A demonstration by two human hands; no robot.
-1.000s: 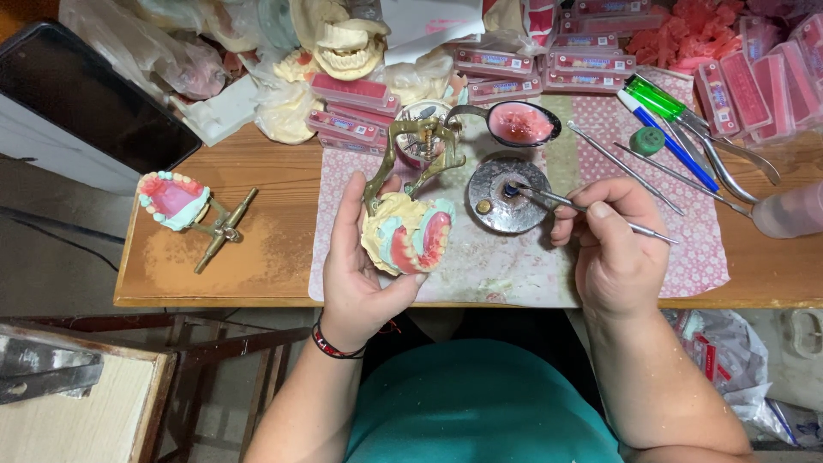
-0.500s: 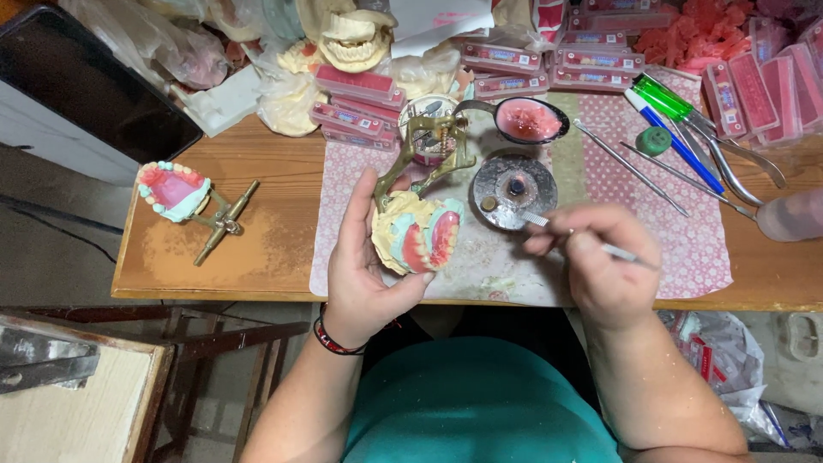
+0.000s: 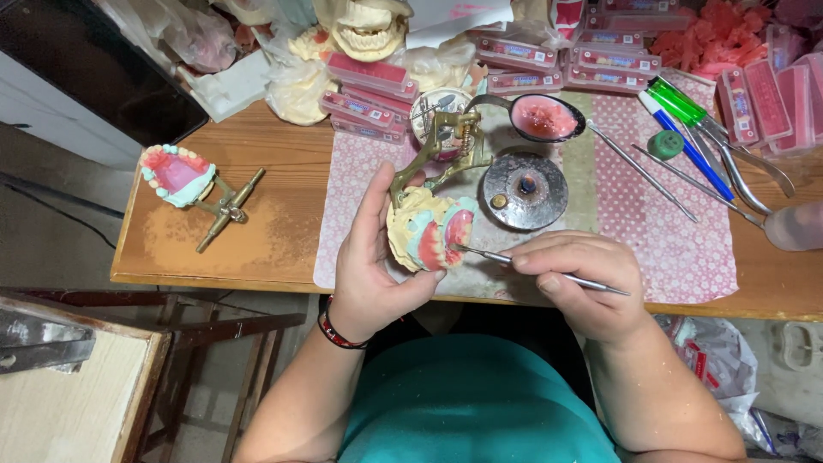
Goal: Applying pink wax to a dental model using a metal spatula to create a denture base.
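Note:
My left hand (image 3: 370,257) grips a dental model (image 3: 426,230), a cream plaster cast with pink wax gums and pale teeth, mounted on a brass articulator (image 3: 441,150). My right hand (image 3: 583,283) pinches a thin metal wax tool (image 3: 540,267) whose tip touches the pink wax on the model's right side. Both hands hover over the near edge of the pink dotted mat (image 3: 669,231), close to my body.
A round metal burner (image 3: 523,190) and a ladle of pink wax (image 3: 543,117) sit behind the hands. A second denture model on a brass arm (image 3: 184,178) lies at the left. Metal instruments (image 3: 686,163), pens, pliers and boxes of teeth (image 3: 369,90) crowd the back and right.
My right hand drew the tool back from the round burner toward me and brought its tip onto the model's wax. The left hand kept hold of the model, shifting it slightly.

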